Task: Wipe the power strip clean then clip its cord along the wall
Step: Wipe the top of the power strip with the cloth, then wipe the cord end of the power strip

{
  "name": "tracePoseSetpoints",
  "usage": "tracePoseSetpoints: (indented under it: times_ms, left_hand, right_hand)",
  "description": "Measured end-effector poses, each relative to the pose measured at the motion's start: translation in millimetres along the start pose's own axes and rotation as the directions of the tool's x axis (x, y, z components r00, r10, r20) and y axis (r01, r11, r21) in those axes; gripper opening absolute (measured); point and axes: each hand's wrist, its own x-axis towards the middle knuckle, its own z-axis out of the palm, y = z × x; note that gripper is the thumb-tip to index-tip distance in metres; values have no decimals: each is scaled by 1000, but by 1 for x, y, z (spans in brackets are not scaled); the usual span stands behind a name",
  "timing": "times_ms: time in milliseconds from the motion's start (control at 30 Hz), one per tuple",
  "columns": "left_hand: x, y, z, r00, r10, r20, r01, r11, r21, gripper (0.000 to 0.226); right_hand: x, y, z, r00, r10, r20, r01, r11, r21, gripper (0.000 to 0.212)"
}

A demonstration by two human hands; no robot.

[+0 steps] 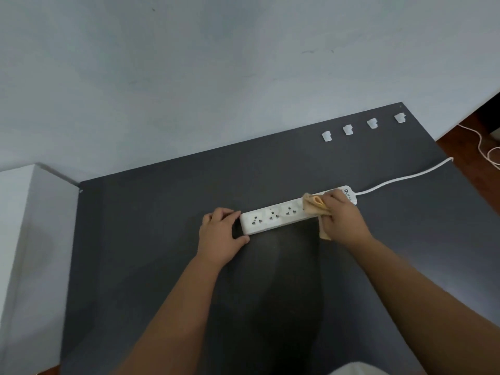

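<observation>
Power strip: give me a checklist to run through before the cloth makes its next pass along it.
1. Left hand braces the free end of the power strip: ok.
2. Right hand holds the cloth on the strip: ok.
3. Sockets empty: the three uncovered ones ok, the rest cannot tell.
4. Cord lies slack on the table: ok.
5. Cord unplugged at its far end: cannot tell.
6. Four clips in their row: ok.

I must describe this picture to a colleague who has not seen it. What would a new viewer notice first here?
First, the white power strip in the middle of the dark table: the left hand steadies its left end while the right hand presses a tan cloth on its right part. Next, four white clips in a row near the wall, and the white cord running off the table's right edge.
</observation>
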Motion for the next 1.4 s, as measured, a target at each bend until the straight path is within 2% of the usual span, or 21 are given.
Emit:
tracePoseSetpoints:
  times_ms: [100,200,267,367,500,567,633,833,933,1067,1133,1233,1300,1400]
  left_hand:
    - [-2,24,-3,997,-1,73,-1,999,35,99]
    - [-1,60,-1,990,138,38,-142,982,126,90]
    - [3,87,4,970,238,41,-241,955,175,79]
    - [11,130,18,951,303,64,-309,930,200,70]
    - [22,189,49,953,290,92,-303,931,204,68]
    - [28,215,66,955,276,108,-293,934,203,68]
    - [36,234,80,962,253,107,-270,943,195,67]
    - [36,244,109,987,159,25,-161,971,176,67]
    - [34,241,114,988,153,12,-152,970,191,66]
    - [34,244,115,991,133,-2,-131,977,171,65]
    - [33,244,116,992,125,4,-124,979,163,66]
    - [32,242,119,992,122,-5,-120,980,161,67]
    - [33,241,119,992,123,-11,-119,980,156,67]
    - [34,241,119,992,126,-8,-123,977,174,65]
  right_hand:
    - [-8,20,-15,975,129,-181,-131,991,1,35]
    - [-11,43,-39,908,269,-322,-259,963,74,32]
    - [-10,66,-57,853,404,-332,-390,914,108,23]
    - [-1,95,-74,818,530,-224,-506,848,158,12]
    - [22,98,-73,920,392,-19,-390,917,85,21]
    - [32,97,-65,943,320,92,-323,946,28,20]
    - [39,97,-58,949,280,146,-280,960,-23,20]
    - [46,113,-63,966,177,190,-157,981,-115,17]
    - [50,143,-83,952,230,205,-201,968,-152,13]
    - [56,177,-114,926,355,130,-330,926,-182,13]
    - [59,167,-106,933,327,151,-302,938,-168,13]
    - [55,132,-72,944,206,256,-185,977,-105,20]
    - [51,121,-59,954,138,266,-122,990,-77,21]
    - [53,149,-78,949,157,272,-132,985,-109,30]
